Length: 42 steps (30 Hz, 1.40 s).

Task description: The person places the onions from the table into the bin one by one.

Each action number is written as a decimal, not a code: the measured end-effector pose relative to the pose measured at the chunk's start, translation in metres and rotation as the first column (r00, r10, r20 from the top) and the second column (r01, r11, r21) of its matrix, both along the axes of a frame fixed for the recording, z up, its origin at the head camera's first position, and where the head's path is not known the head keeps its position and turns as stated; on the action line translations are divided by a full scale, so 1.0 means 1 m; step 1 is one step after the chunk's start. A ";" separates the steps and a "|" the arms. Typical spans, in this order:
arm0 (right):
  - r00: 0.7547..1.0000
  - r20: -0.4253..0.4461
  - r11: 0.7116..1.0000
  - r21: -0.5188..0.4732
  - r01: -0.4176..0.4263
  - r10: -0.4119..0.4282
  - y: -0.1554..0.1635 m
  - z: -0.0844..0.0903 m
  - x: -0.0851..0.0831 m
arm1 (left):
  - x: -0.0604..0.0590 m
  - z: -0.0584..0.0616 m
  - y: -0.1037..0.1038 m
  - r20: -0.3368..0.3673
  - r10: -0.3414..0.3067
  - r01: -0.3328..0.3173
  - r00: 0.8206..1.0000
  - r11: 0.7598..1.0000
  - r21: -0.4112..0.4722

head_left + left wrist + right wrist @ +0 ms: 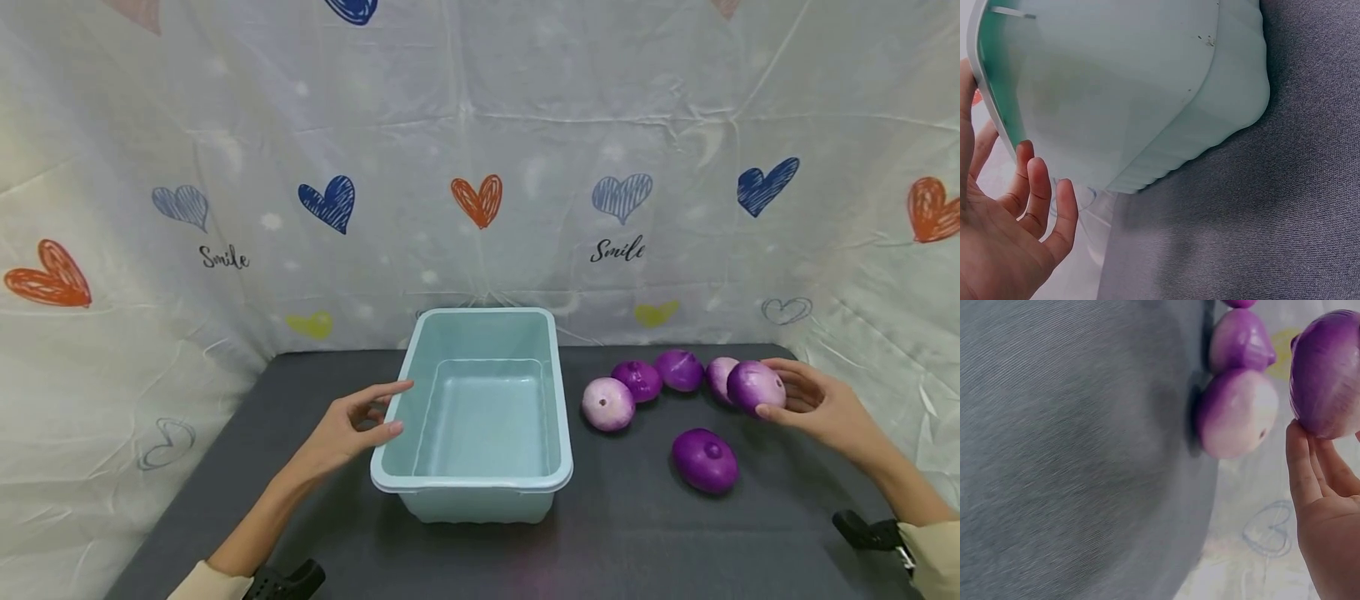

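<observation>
My right hand point(817, 404) holds a purple-and-white onion point(754, 387) between thumb and fingertips, raised at the right side of the table. In the right wrist view the fingertips support this onion point(1329, 378) from below. Close behind it is a paler onion point(718, 379), partly hidden in the head view. On the left, my left hand point(347, 429) is at the left rim of a pale blue plastic tub point(480, 482), thumb and index finger extended over the edge. Its other fingers bend loosely beside the tub wall in the left wrist view. No onion shows inside the tub.
A pale onion point(608, 404) and two purple onions, one point(637, 380) beside another point(679, 370), lie right of the tub. A darker purple onion point(705, 461) lies nearer the front. The dark grey table point(622, 533) ends at a white curtain point(525, 250) printed with hearts.
</observation>
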State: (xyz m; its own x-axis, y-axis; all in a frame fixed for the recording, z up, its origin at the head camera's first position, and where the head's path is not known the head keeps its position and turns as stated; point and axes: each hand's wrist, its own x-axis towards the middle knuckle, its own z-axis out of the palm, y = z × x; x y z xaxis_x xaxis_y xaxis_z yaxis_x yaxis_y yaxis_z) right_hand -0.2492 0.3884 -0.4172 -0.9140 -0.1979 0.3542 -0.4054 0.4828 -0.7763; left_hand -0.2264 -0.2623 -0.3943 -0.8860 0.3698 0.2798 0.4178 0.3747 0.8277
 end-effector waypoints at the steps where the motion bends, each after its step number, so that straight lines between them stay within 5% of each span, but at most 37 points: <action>1: 1.000 0.004 1.000 0.005 0.000 0.000 -0.001 0.002 -0.001 | 0.000 0.000 0.000 -0.002 -0.002 0.002 1.000 1.000 0.001; 42: 0.987 -0.006 0.979 -0.127 -0.161 0.162 -0.099 0.032 -0.043 | 0.000 -0.003 0.000 0.000 0.008 -0.008 1.000 1.000 0.015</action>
